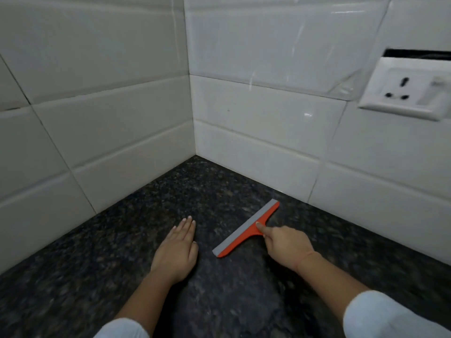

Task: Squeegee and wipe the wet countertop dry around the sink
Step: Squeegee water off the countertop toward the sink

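An orange squeegee (246, 229) with a grey rubber blade lies blade-down on the dark speckled granite countertop (219, 191), angled from lower left to upper right, near the tiled corner. My right hand (285, 245) grips its short handle, with the index finger stretched along the neck toward the blade. Left of the blade, my left hand (177, 250) rests flat on the counter, palm down and fingers together, holding nothing. The sink is out of view.
White tiled walls (244, 123) meet in a corner just behind the squeegee. A white wall socket with a switch (405, 91) hangs on the right wall above the counter. Bare granite stretches in front of and to the left of my hands.
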